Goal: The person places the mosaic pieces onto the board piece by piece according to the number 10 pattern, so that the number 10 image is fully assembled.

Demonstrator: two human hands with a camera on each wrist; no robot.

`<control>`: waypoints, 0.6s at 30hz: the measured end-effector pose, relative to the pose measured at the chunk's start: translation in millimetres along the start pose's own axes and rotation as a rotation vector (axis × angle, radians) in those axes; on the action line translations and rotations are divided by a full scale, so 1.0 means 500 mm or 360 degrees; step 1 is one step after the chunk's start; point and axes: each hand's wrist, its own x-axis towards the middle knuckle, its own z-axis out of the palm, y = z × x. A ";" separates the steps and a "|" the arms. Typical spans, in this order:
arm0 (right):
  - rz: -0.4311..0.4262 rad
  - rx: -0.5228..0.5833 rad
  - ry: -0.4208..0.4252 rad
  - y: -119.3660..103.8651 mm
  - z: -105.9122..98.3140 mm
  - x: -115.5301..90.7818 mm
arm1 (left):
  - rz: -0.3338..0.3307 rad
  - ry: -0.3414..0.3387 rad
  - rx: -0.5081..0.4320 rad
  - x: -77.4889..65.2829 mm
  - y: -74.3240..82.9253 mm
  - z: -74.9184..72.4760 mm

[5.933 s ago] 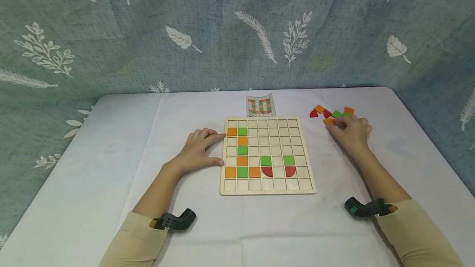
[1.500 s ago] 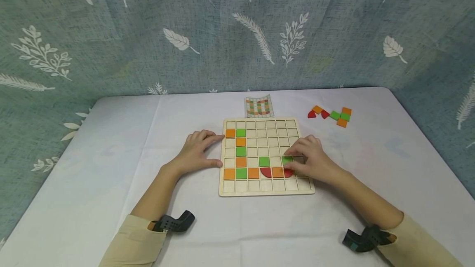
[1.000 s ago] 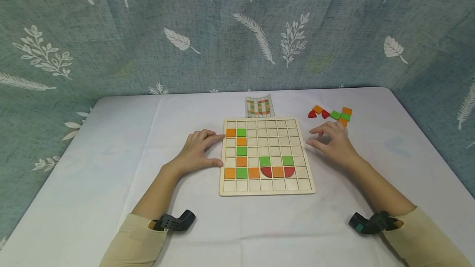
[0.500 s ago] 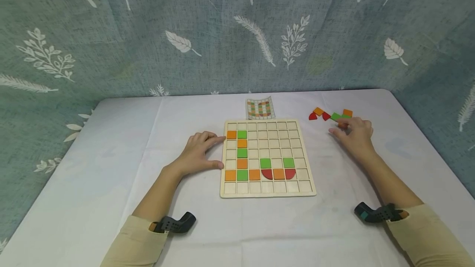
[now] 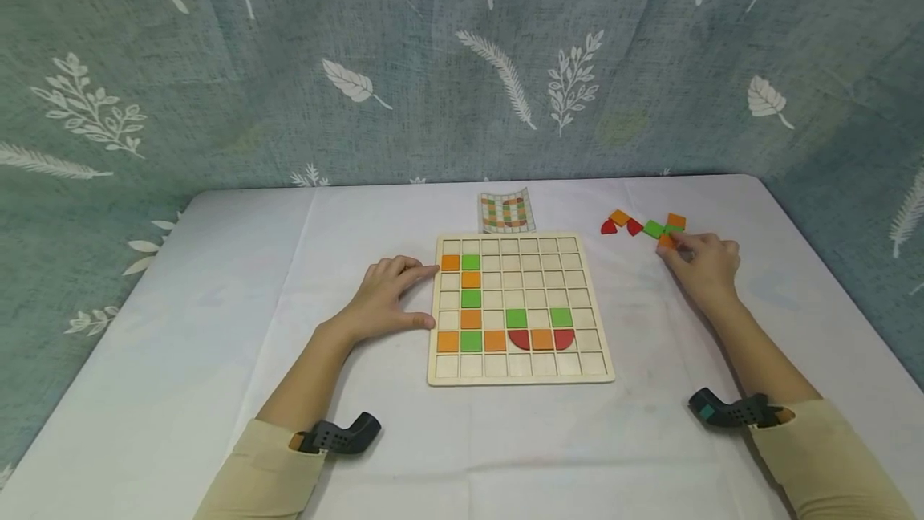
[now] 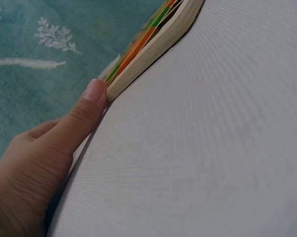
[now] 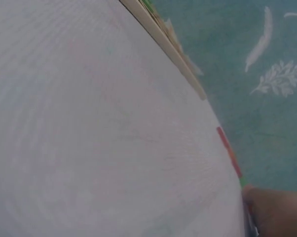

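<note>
A wooden grid board [image 5: 516,373] lies mid-table, with orange and green square tiles and two red quarter-circle tiles set in some cells. My left hand [image 5: 390,295] rests at its left edge, thumb and index finger spread and touching the rim; the left wrist view also shows the thumb [image 6: 92,94] against the edge. Right of the board, my right hand [image 5: 703,267] pinches an orange square tile [image 5: 666,241] at the near end of the loose pile, partly covered by the fingers. In the right wrist view only a dim part of that hand [image 7: 277,210] shows.
Beside the right hand lie loose green tiles [image 5: 653,229], orange tiles [image 5: 619,217] and red quarter-circle tiles [image 5: 609,227]. Behind the board stands a small pattern card [image 5: 505,210] with a coloured grid. A leaf-patterned cloth [image 5: 433,103] hangs beyond the table's back edge.
An orange tile now sits between the two red quarter-circles on the board. My right hand has gone from the board to the loose tiles on the right. The left hand stays put.
</note>
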 end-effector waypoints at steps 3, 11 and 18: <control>0.0018 -0.0011 -0.0004 -0.001 -0.001 -0.002 | -0.0006 -0.0004 0.0000 0.000 0.001 0.001; -0.0050 -0.0011 -0.0012 -0.005 0.000 -0.008 | -0.0006 0.0004 0.0007 0.001 0.001 0.001; -0.0169 0.0023 -0.0034 -0.014 0.007 -0.014 | -0.0002 0.0017 0.0004 -0.001 -0.001 0.003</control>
